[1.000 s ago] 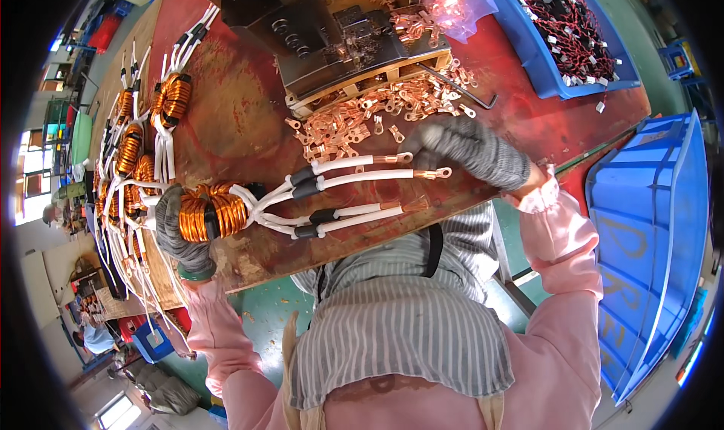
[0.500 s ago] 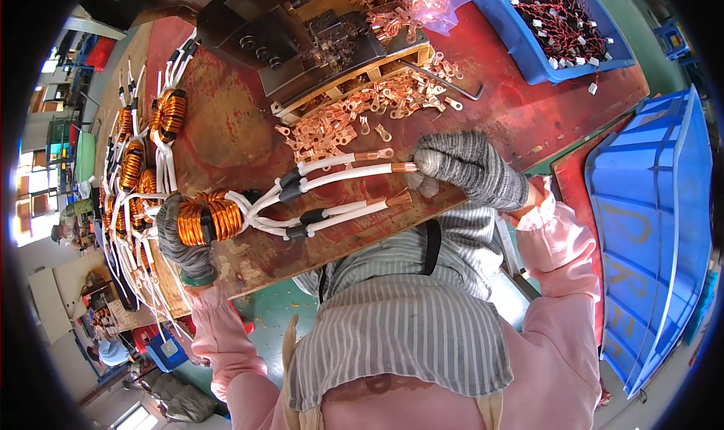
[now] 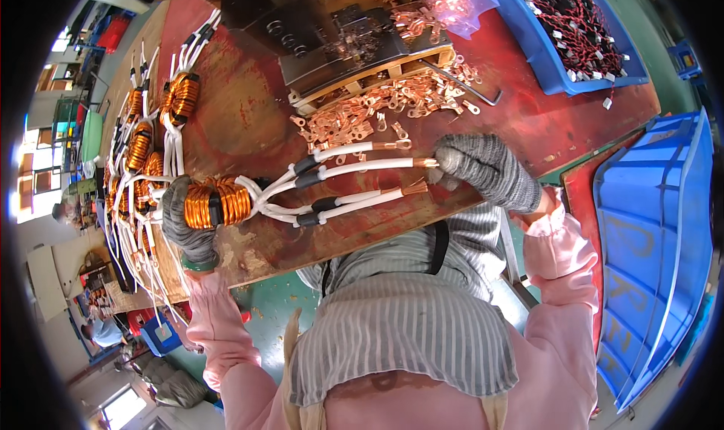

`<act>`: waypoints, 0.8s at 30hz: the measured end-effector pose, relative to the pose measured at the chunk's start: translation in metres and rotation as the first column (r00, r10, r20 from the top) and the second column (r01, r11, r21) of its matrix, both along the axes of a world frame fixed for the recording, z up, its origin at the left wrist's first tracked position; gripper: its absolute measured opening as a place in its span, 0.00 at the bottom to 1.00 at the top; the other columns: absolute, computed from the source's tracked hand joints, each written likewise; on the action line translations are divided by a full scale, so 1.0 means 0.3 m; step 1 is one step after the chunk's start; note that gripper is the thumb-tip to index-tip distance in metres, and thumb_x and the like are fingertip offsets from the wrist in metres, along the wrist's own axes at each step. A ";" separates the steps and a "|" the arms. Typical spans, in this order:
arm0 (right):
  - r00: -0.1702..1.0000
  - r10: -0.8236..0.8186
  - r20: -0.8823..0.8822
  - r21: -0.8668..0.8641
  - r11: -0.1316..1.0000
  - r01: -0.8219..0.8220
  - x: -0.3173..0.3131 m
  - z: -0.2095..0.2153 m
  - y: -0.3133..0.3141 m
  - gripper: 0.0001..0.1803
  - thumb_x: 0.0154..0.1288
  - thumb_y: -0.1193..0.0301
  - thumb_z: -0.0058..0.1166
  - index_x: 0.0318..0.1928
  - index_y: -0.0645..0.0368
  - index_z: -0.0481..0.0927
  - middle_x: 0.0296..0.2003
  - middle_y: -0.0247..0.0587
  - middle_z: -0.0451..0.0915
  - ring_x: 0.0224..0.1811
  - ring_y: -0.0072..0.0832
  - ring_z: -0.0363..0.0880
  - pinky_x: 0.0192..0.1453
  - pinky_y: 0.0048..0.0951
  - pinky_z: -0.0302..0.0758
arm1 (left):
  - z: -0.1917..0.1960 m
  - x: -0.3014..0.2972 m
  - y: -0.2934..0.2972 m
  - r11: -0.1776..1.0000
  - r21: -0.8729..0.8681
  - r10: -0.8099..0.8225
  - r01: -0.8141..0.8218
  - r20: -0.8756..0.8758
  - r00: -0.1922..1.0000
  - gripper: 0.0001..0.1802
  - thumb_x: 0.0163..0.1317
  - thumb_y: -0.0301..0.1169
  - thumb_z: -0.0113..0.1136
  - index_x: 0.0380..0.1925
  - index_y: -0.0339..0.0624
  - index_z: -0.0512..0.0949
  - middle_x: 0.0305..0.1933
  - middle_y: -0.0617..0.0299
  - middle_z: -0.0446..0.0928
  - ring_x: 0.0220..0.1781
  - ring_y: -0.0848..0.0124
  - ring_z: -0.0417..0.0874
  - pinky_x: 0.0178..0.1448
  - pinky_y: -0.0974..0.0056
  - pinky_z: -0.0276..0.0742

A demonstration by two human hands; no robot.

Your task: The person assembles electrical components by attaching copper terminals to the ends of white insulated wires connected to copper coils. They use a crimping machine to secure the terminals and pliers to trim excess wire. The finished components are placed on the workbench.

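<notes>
Item: copper-wound coil (image 3: pixel 217 202), lying at the counter (image 3: pixel 249 121) front edge, clamped in the gloved left hand (image 3: pixel 185 226). Its white leads (image 3: pixel 354 166) run rightward; gloved right hand (image 3: pixel 483 170) pinches one lead's copper tip, loose copper terminals (image 3: pixel 377 113) heaped behind.

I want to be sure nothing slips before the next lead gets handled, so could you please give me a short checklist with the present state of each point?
1. Left hand grips the copper coil: ok.
2. Right hand fingers meet the tip of one white lead: ok.
3. A copper terminal already on that tip: cannot tell, the glove hides it.
4. Bare copper end of the lower lead free of the hand: ok.
5. Loose copper terminals within reach on the red bench: ok.
6. Black sleeves seated on the leads: ok.
</notes>
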State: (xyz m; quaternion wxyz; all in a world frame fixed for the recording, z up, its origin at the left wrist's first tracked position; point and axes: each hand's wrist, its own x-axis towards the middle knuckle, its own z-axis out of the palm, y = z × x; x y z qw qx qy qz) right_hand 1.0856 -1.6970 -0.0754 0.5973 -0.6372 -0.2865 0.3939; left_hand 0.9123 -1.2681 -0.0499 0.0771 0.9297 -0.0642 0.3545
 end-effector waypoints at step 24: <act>0.449 0.810 0.377 -0.603 0.583 -0.545 0.086 0.148 0.640 0.21 0.58 0.59 0.57 0.45 0.63 0.75 0.30 0.44 0.80 0.33 0.34 0.80 0.38 0.32 0.76 | 0.021 -0.005 -0.051 0.987 0.001 0.162 -0.162 0.005 0.987 0.33 0.40 0.34 0.71 0.51 0.46 0.73 0.53 0.50 0.72 0.54 0.54 0.75 0.56 0.56 0.73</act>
